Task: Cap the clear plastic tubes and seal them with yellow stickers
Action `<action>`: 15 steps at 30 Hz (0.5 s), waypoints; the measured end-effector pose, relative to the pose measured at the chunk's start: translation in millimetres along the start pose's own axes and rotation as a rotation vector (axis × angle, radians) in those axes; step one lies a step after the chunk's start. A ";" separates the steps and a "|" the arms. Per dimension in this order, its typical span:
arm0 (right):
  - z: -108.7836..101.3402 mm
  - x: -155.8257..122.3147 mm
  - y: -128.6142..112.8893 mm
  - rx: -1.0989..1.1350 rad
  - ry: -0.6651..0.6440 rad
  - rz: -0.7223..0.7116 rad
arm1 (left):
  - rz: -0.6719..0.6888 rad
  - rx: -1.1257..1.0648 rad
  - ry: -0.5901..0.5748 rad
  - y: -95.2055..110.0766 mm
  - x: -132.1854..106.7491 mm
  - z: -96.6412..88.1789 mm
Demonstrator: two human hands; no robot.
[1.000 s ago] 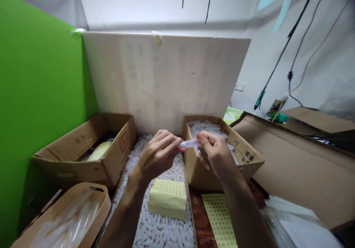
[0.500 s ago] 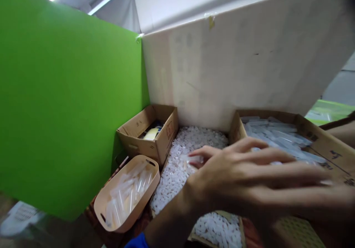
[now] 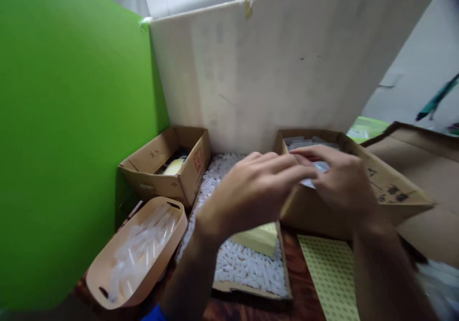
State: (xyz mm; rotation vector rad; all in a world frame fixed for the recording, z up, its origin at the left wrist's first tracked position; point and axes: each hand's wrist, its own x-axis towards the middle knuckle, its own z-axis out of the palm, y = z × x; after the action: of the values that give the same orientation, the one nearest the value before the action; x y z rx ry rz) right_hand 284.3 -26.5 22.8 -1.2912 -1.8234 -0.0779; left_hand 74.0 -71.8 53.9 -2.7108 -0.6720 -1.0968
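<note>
My left hand [image 3: 251,192] is closed, its back toward me, above the tray of small white pieces [image 3: 247,268]. Its fingertips meet those of my right hand [image 3: 339,182] in front of the right cardboard box [image 3: 315,215]. The right hand's thumb and index finger are curled together. Whatever sits between the fingertips is hidden and blurred. Translucent plastic tubes [image 3: 299,141] lie in the right box, just behind the hands. More clear tubes [image 3: 143,244] fill part of the peach oval basket [image 3: 95,266] at lower left.
A smaller cardboard box [image 3: 193,180] stands at back left, against the green panel [image 3: 71,144] and pale board [image 3: 251,82]. A yellow pad [image 3: 260,238] lies on the white pieces. A yellow patterned sheet [image 3: 330,273] lies on the dark wooden table [image 3: 292,263].
The hands overlapped before, with fingertips pinching a translucent piece over the white pile. They are now apart except at the fingertips. The view has turned right and down.
</note>
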 end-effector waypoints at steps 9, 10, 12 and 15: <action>-28.2 3.7 89.2 -0.408 -0.765 0.436 | -0.736 -0.070 -0.789 -75.3 -27.2 55.5; -26.0 2.8 89.3 -0.405 -0.796 0.445 | -0.745 -0.075 -0.837 -80.3 -28.4 67.5; -23.3 1.7 86.7 -0.407 -0.834 0.465 | -0.735 -0.090 -0.914 -87.0 -29.1 91.2; -23.7 1.4 82.8 -0.394 -0.873 0.480 | -0.701 -0.113 -0.990 -90.6 -29.8 123.9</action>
State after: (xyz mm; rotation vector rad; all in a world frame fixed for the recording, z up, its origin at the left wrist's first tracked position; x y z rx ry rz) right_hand 364.0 0.6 4.5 -2.2566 -2.1875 0.4820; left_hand 91.5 34.4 -59.6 -3.0684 -1.8037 0.3096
